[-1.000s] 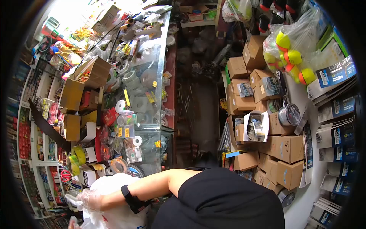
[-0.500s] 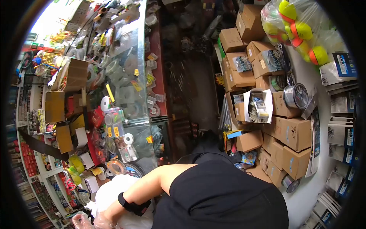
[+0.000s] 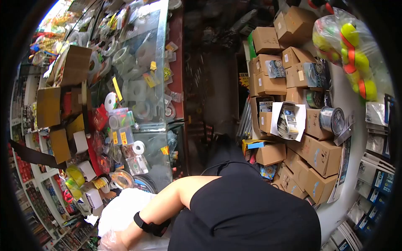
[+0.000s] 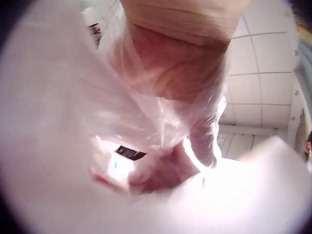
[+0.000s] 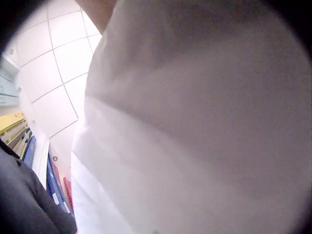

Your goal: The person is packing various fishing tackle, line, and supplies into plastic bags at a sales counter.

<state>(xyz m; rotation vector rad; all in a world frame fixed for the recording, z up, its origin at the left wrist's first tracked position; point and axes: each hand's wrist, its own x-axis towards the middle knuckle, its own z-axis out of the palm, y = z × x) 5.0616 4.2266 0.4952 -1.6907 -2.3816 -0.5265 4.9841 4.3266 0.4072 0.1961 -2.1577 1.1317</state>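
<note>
A large white plastic bag (image 3: 121,211) bulges at the lower left of the head view. Over its near side reaches my right hand (image 3: 112,242), in a loose clear plastic glove, its fingers cut off by the frame's lower edge. Most of the right wrist view is filled by the white bag (image 5: 195,122), which hides the fingers. In the left wrist view my left hand (image 4: 170,165), under clear film, is bent down among pale folds of the bag (image 4: 44,122). I cannot tell whether its fingers grip them. The head view leaves the left hand out.
A glass counter (image 3: 153,144) loaded with line spools and small packs runs along the left. Open cardboard boxes (image 3: 49,106) stand beside it. Stacked brown boxes (image 3: 318,152) line the right, below a hanging bag of yellow-orange floats (image 3: 354,58). A dark aisle (image 3: 215,96) lies between.
The head view has swung and shifted. My right hand has moved down along the white bag toward the frame's lower edge. The left hand, earlier at the lower left, has dropped out of the head view.
</note>
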